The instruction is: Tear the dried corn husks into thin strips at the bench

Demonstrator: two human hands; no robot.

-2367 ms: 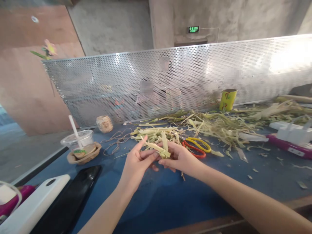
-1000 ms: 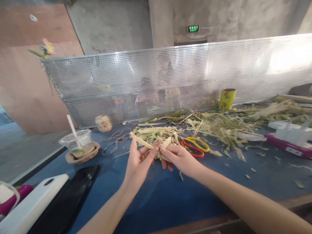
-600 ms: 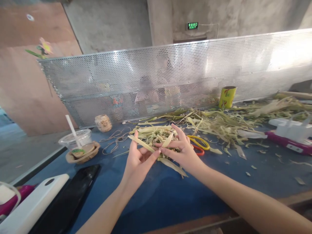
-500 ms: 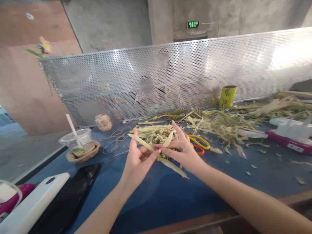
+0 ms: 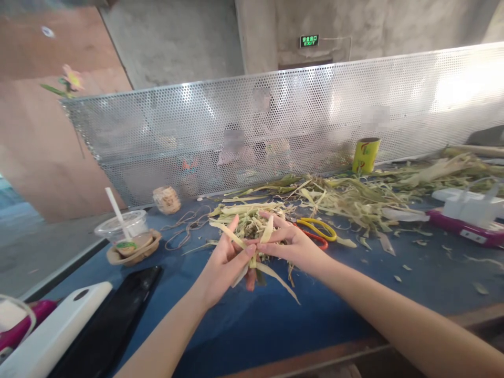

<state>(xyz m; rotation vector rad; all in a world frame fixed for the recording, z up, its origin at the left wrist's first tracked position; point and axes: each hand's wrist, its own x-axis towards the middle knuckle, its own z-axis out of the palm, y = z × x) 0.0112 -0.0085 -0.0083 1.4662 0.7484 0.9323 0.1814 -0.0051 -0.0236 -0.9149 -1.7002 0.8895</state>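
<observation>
Pale strips of plant leaf (image 5: 277, 278) cross between my two hands, with one long end hanging toward the table's front. My left hand (image 5: 224, 265) pinches the strips between thumb and fingers, from the left. From the right, my right hand (image 5: 299, 247) pinches them at the same crossing, its fingertips touching those of my left hand. One strip end stands up between the hands and another slants to the upper left. Behind them lies a heap of dry shredded leaves (image 5: 248, 212). Scissors with yellow and red handles (image 5: 326, 231) lie beside my right hand.
A cup with a straw (image 5: 129, 226), a black phone (image 5: 114, 320) and a white power bank (image 5: 66, 320) are at the left. Behind stand a woven roll (image 5: 167, 200), a yellow tube (image 5: 366, 156) and a perforated metal screen (image 5: 197, 131). A purple power strip (image 5: 464, 228) is at the right.
My right hand's raised index finger has come down toward the strips. The fingers of my left hand have shifted, with some now showing below the crossing. The hanging strip end has swung lower.
</observation>
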